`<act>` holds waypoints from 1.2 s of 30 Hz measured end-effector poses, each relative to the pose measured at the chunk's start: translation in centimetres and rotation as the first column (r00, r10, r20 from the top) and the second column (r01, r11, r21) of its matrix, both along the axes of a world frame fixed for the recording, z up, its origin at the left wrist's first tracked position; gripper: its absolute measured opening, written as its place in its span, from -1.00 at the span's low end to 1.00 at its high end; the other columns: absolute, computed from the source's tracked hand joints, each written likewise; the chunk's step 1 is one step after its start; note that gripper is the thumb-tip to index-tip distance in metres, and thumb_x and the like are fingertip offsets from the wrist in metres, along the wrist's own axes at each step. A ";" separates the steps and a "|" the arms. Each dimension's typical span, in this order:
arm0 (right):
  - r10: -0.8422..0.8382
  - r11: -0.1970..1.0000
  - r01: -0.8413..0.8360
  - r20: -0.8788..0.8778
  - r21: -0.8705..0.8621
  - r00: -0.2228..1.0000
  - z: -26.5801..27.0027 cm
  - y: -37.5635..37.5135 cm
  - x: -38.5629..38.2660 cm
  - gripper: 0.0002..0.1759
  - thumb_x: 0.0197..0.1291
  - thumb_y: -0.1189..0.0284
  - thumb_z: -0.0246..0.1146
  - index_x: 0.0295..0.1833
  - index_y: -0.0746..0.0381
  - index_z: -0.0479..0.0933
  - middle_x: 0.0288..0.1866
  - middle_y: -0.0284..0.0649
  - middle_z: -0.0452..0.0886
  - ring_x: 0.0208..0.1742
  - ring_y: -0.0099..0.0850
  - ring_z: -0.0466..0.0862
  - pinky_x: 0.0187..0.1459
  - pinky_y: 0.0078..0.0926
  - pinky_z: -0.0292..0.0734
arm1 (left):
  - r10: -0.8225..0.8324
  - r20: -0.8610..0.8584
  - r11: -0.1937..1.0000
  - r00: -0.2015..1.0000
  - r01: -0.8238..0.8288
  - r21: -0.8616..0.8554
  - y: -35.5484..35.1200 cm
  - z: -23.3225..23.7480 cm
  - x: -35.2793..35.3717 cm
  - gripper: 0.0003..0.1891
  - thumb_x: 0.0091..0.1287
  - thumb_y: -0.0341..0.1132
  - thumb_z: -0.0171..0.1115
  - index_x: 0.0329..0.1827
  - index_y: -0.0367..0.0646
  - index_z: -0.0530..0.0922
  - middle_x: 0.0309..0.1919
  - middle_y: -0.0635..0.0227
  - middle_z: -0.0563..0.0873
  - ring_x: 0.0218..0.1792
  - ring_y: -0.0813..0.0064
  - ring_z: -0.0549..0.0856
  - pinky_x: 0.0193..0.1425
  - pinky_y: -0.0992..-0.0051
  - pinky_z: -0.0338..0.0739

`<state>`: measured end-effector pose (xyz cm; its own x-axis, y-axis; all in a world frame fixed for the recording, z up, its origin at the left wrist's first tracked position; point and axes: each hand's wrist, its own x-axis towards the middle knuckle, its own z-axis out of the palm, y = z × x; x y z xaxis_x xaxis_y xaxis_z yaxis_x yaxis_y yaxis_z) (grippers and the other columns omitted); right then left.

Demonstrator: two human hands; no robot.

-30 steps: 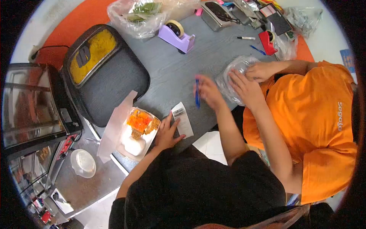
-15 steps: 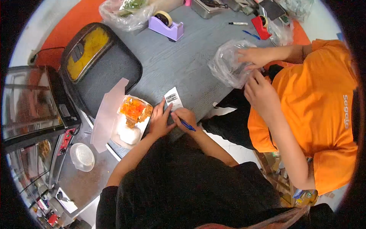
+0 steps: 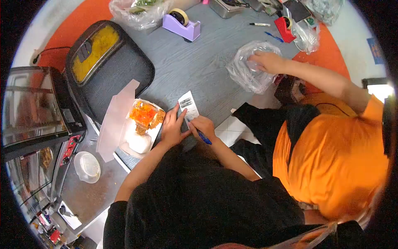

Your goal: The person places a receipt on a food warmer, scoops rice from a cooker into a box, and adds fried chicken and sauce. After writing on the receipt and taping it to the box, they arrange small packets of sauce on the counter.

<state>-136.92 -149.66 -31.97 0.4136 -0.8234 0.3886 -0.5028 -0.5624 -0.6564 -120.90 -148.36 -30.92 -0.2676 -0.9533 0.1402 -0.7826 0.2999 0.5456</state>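
A narrow white paper slip (image 3: 189, 108) with dark print lies on the grey table. My left hand (image 3: 172, 126) rests flat beside it with the fingers apart, touching its left edge. In my right hand (image 3: 203, 129) is a blue pen (image 3: 204, 137), its fingers closed round it at the slip's lower end; the pen's tip is hidden. Left of my left hand stands an open food box (image 3: 155, 133) with its pale lid (image 3: 116, 120) folded back. It holds white rice (image 3: 139, 142) and orange-topped fried food (image 3: 144, 115).
A co-worker in orange (image 3: 336, 162) reaches to a clear plastic bag (image 3: 248, 74) at right. A black bag (image 3: 124, 62) sits behind the food box. Farther back are purple (image 3: 182, 28) and red (image 3: 284, 30) tape dispensers. A glass case (image 3: 33, 112) and plastic tub (image 3: 87, 167) are at left.
The co-worker has leaned away to the lower right, with one hand still at the plastic bag and the other withdrawn from it. More of the slip shows above my right hand.
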 end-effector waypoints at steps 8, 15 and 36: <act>0.028 0.999 -0.027 0.036 -0.041 0.999 0.8 0.2 -0.1 -0.84 0.01 0.47 0.22 -0.55 0.18 0.41 -0.59 -0.26 0.45 -0.53 -0.26 0.47 -0.51 -0.31 0.36 | -0.010 -0.039 0.999 0.999 0.011 0.033 0.0 -0.1 0.1 -0.18 -0.19 -0.18 0.47 0.25 -0.02 0.34 0.30 0.06 0.20 0.19 0.00 0.29 0.25 0.14 0.22; -0.098 0.994 0.102 0.103 -0.035 0.990 -0.2 0.7 -0.9 -0.88 -0.05 0.46 0.26 -0.52 0.16 0.44 -0.55 -0.29 0.46 -0.51 -0.28 0.48 -0.48 -0.35 0.37 | -0.001 -0.034 1.000 0.999 0.002 0.030 0.1 0.1 0.1 -0.19 -0.16 -0.14 0.45 0.26 -0.02 0.33 0.30 0.06 0.20 0.19 0.01 0.28 0.25 0.14 0.21; -0.131 0.990 0.131 0.005 0.045 0.991 0.7 2.7 -1.4 -0.93 -0.03 0.51 0.21 -0.46 0.23 0.45 -0.52 -0.20 0.47 -0.47 -0.22 0.48 -0.45 -0.31 0.36 | -0.024 0.002 1.000 1.000 0.024 0.014 0.0 0.8 0.3 -0.17 -0.16 -0.02 0.45 0.23 -0.11 0.34 0.31 0.05 0.16 0.21 0.02 0.28 0.24 0.19 0.25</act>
<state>-138.33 -146.97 -31.30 0.2982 -0.8867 0.3533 -0.5651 -0.4623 -0.6833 -120.65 -148.36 -30.13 -0.2910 -0.9484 0.1261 -0.7760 0.3111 0.5486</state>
